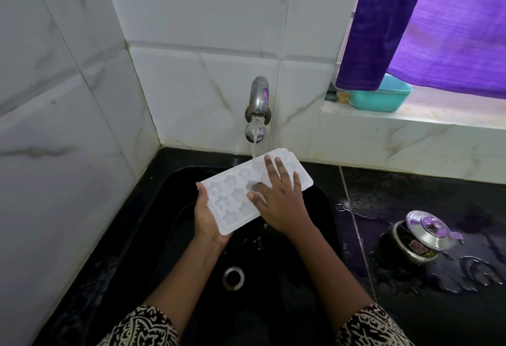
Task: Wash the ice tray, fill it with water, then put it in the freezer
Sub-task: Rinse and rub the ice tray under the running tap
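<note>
The white ice tray (235, 195) was held above the black sink (169, 222), tilted, with its far end under the wall tap (258, 110). A stream of water (254, 148) ran from the spout onto that far end. The tray's star-shaped cups faced up.

The left grip (208, 217) clasped the tray's near left corner, the palm beneath it and the thumb on its edge. The right grip (279, 203) lay flat on top of the tray, its fingers straight and spread over the cups, clasping nothing. Patterned black-and-cream sleeves (142, 326) showed at the near edge.

The round metal drain (233, 277) sat in the sink floor, nearer than the tray. To the right, the black desk (410, 181) was wet with puddles, and a small dark pot (410, 247) stood there with its steel lid (427, 228) tilted on top. On the far right window sill (383, 124) sat a teal plastic tub (383, 98), partly behind a purple curtain (424, 25). White marbled tiles (68, 99) covered the walls.
</note>
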### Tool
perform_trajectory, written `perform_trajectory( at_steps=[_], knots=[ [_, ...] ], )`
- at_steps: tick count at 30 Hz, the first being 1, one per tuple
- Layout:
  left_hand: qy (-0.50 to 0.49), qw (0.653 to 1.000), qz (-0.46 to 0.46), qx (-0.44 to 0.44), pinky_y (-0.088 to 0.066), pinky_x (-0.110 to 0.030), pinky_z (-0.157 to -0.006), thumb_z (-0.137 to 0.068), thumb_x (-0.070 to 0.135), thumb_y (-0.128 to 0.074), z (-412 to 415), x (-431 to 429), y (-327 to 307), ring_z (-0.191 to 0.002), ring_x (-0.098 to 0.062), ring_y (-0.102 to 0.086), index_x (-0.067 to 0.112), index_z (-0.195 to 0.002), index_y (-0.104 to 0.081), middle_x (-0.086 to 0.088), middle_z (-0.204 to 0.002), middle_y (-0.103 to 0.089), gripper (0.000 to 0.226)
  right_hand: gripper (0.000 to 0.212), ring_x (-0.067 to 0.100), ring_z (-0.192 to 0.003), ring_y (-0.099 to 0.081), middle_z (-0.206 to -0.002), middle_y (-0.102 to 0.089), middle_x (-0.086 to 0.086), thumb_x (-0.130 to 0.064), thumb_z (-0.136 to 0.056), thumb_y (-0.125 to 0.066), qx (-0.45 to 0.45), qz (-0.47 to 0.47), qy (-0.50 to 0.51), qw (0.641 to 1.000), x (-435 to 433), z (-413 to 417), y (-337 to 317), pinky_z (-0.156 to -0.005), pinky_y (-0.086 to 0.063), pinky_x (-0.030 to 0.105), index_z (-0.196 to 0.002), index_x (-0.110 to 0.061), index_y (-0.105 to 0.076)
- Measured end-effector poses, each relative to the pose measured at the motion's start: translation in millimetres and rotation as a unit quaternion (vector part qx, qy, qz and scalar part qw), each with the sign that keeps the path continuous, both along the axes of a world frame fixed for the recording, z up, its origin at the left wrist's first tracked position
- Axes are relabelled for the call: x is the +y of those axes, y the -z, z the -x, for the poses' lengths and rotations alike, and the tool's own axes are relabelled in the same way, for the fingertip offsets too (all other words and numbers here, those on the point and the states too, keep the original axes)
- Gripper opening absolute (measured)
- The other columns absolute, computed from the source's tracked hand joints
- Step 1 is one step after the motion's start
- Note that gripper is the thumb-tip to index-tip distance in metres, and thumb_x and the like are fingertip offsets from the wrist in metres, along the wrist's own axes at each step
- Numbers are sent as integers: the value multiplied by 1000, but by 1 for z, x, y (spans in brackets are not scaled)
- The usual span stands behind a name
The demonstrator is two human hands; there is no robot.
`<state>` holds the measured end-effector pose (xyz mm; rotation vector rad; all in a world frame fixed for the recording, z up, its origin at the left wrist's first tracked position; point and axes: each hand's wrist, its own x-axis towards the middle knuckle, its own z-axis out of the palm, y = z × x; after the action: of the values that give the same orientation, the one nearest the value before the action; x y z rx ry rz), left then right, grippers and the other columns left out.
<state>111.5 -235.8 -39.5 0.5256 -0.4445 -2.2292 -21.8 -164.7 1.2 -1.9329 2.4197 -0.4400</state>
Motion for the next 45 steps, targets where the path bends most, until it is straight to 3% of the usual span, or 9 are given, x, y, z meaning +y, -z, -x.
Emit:
perform_trajectory(
  at_steps=[8, 13, 18, 22, 28, 32, 37, 40, 45],
  knots=[
    [1, 1000, 3, -3, -55, -52, -88, -87, 74, -32, -2, -2, 0, -116, -40, -61, 6, -135, -51, -22, -131, -60, 85, 47, 15, -144, 21, -160, 13, -3, -56, -96, -29, -9, -5, -20, 1000, -2, -10, 2, -112, 11, 50, -125, -27, -53],
    [7, 1000, 0, -7, -56, -51, -84, -87, 73, -33, 3, 4, 1, -114, -40, -62, 7, -134, -52, -22, -131, -60, 84, 46, 15, -144, 19, -160, 8, -1, -55, -96, -29, -12, 5, 26, 1000, -7, -10, -4, -112, 12, 49, -108, -25, -61],
    [-1, 1000, 0, -1, -57, -49, -82, -88, 73, -30, 2, 0, 2, -114, -39, -63, 6, -131, -54, -21, -129, -62, 83, 49, 15, -143, 22, -159, 15, -3, -57, -95, -29, -17, -12, -12, 1000, -1, -10, 7, -113, 9, 52, -127, -27, -50],
    [6, 1000, 8, 6, -58, -48, -78, -89, 71, -31, 4, 3, 1, -109, -39, -65, 7, -127, -57, -22, -125, -64, 79, 40, 15, -144, 21, -160, 12, -3, -55, -96, -31, -21, 5, 21, 1000, -1, 0, 4, -113, 11, 48, -109, -30, -60],
    [-13, 1000, 7, 4, -58, -47, -80, -90, 71, -30, 3, -1, 1, -111, -38, -64, 6, -128, -57, -22, -129, -62, 81, 46, 14, -144, 21, -159, 14, -3, -56, -96, -31, -23, -2, -13, 1000, -5, -10, 9, -113, 8, 51, -123, -26, -53],
    [-10, 1000, 3, 0, -57, -49, -80, -90, 70, -32, 3, 1, 3, -111, -39, -64, 7, -131, -55, -21, -127, -63, 79, 41, 15, -144, 19, -160, 10, -2, -53, -97, -30, -48, 8, 23, 999, -7, -2, 5, -113, 11, 49, -105, -28, -62],
    [-15, 1000, 3, -20, -51, -52, -96, -90, 72, -29, 2, -5, 1, -122, -40, -56, 5, -140, -46, -22, -136, -57, 86, 50, 14, -144, 19, -160, 12, -3, -57, -96, -28, -42, -3, -7, 999, -12, -17, 11, -113, 7, 53, -126, -24, -50],
    [-15, 1000, 5, -17, -55, -52, -89, -87, 72, -33, 0, -7, 2, -119, -40, -59, 7, -140, -46, -21, -134, -58, 84, 44, 15, -144, 21, -159, 15, -3, -55, -97, -26, -46, -11, 3, 999, -7, -3, 10, -112, 11, 50, -122, -32, -55],
    [-11, 1000, -9, -21, -54, -52, -90, -88, 72, -31, 1, -4, 2, -115, -39, -62, 6, -139, -47, -22, -134, -58, 85, 47, 15, -144, 20, -160, 12, -1, -56, -96, -29, -22, -12, -11, 1000, -15, -14, 7, -113, 9, 52, -121, -25, -54]
  ],
)
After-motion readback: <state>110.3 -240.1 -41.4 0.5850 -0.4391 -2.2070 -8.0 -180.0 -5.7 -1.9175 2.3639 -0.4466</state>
